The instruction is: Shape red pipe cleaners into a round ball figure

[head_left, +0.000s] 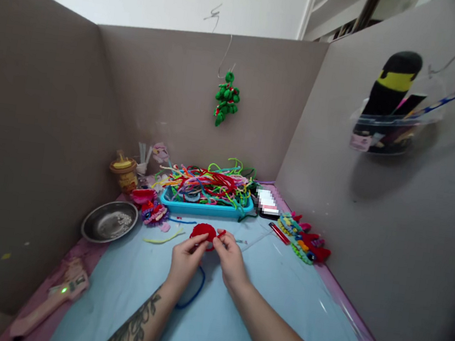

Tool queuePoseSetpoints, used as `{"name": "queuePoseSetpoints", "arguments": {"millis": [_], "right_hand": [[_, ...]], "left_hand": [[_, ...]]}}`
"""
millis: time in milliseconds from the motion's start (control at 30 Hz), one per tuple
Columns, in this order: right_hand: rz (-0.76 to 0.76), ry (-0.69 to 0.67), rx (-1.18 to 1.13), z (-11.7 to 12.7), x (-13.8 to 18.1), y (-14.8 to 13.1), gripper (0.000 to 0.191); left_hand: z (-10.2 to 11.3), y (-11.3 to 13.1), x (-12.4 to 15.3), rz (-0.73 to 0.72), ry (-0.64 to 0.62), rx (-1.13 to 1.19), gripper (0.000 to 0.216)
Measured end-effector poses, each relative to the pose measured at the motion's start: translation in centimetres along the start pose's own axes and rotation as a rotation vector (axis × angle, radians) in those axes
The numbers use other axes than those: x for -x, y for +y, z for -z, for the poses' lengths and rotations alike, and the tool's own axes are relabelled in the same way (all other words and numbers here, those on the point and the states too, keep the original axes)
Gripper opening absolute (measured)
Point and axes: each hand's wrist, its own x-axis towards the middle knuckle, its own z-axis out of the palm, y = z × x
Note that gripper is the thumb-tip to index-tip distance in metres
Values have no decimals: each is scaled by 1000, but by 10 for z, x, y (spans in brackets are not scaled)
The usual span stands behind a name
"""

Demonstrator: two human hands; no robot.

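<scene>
Just in front of the blue tray, both hands meet at a fuzzy red pipe-cleaner piece, rounded and tightly wound. My left hand pinches its lower edge between thumb and fingers. With thumb and forefinger, my right hand grips a short red end at the right side of the same piece. Fingertips hide part of it. A blue pipe cleaner curves on the cloth below the hands, and a yellow-green one lies to their left.
Coloured pipe cleaners heap in a blue tray. A metal bowl and pink glue gun are left; a phone, red cutter and colourful fuzzy pieces right. A green ornament hangs on the back panel.
</scene>
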Motion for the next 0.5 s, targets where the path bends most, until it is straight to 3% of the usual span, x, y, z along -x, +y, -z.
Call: {"name": "queuePoseSetpoints", "arguments": {"millis": [167,367,500], "right_hand": [[-9,28,15,0,1,-3,22],[-13,17,53,0,1,-3,20],[-75,94,-1,5,-4,-1,20]], "left_hand": [[1,-4,-5,58,-32,127,34],[6,-2,-8,87,36,134,36],[8,2,-10,103,91,149,39]]}}
